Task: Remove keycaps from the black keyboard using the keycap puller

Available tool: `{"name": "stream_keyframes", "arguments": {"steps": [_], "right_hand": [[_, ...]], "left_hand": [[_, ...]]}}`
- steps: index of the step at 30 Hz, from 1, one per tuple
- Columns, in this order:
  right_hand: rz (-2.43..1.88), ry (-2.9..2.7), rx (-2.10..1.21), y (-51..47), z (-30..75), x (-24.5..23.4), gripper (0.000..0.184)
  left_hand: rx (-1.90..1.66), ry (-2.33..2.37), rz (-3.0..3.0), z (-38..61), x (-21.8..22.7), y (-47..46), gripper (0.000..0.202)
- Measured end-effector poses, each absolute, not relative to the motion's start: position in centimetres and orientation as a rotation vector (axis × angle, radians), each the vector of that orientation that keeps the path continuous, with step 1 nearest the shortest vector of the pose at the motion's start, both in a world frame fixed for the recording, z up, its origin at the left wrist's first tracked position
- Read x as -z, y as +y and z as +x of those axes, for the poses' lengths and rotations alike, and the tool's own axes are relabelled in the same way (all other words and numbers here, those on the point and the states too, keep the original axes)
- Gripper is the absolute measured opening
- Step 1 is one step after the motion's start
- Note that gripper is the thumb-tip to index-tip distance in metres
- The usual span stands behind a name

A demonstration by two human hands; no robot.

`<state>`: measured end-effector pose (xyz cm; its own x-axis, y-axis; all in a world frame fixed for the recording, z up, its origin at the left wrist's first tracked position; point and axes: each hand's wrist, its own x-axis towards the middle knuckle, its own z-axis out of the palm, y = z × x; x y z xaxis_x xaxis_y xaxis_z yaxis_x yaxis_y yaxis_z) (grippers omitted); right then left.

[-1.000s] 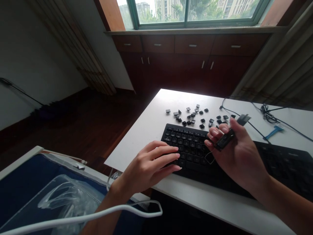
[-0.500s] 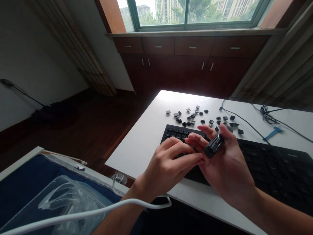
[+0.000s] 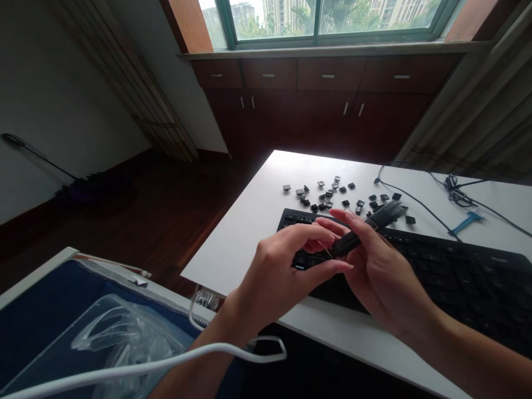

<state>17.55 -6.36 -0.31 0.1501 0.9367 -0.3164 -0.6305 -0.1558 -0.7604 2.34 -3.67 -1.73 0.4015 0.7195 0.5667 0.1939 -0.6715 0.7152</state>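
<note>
Tool, black and slim, pinched in both hands above keyboard.

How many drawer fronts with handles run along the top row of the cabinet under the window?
4, side by side in the cabinet top row: far left, left of centre, right of centre, far right. More may lie out of view.

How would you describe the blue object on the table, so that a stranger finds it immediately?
Start at the white table under the window. Go to its far right side, beyond the black keyboard, beside the tangled black cables. The small blue tool lies there, the only coloured object on the table.
</note>
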Motion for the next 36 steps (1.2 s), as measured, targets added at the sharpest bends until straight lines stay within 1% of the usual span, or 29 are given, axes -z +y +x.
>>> {"name": "stream_keyframes", "arguments": {"steps": [3,7,10,14,17,19,21,22,23,24,26,28,30,33,36], "right_hand": [[-0.969,-0.563,-1.456,-6.6,17.4,0.3,0.027],[-0.990,-0.778,-1.481,-6.4,17.8,-0.1,0.027],[-1.071,-0.855,-1.519,-5.8,18.5,-0.4,0.025],[-1.211,-0.889,-1.520,-5.5,19.6,-0.7,0.027],[-1.290,-0.808,-1.603,-6.2,19.9,-1.3,0.040],[-1.283,-0.753,-1.823,-7.0,19.5,-1.8,0.055],[-1.183,-0.722,-2.097,-7.7,18.8,-2.1,0.071],[-1.101,-0.710,-2.175,-7.9,18.4,-2.2,0.075],[-1.009,-0.702,-2.191,-8.0,17.9,-2.1,0.074],[-0.923,-0.695,-2.152,-7.9,17.5,-2.0,0.069],[-0.796,-0.691,-1.970,-7.4,17.0,-1.6,0.055],[-0.748,-0.676,-1.784,-6.5,16.7,-1.3,0.041],[-0.787,-0.653,-1.659,-5.6,16.7,-1.1,0.032],[-0.852,-0.680,-1.518,-4.6,16.6,-0.9,0.025],[-0.820,-0.715,-1.346,-4.2,16.9,-0.8,0.019]], "left_hand": [[-1.215,0.737,2.220,2.5,1.8,-3.6,0.029],[-1.308,0.730,2.307,2.4,1.4,-3.2,0.028],[-1.344,0.736,2.366,1.9,1.0,-2.7,0.026],[-1.392,0.811,2.465,1.0,0.4,-2.1,0.030],[-1.484,0.953,2.399,0.8,0.0,-2.0,0.030],[-1.499,1.011,2.253,0.9,-0.2,-2.0,0.030],[-1.476,1.023,2.102,1.0,-0.4,-2.1,0.031],[-1.461,1.020,2.054,1.0,-0.4,-2.1,0.031],[-1.444,1.020,2.033,1.1,-0.4,-2.2,0.032],[-1.431,1.018,2.039,1.0,-0.3,-2.4,0.032],[-1.409,1.001,2.112,1.0,-0.2,-2.7,0.032],[-1.390,0.966,2.210,1.0,-0.1,-3.0,0.031],[-1.352,0.916,2.290,1.0,0.0,-3.1,0.030],[-1.281,0.880,2.336,0.8,0.2,-2.9,0.027],[-1.268,0.904,2.372,-0.3,0.9,-2.4,0.030]]}}
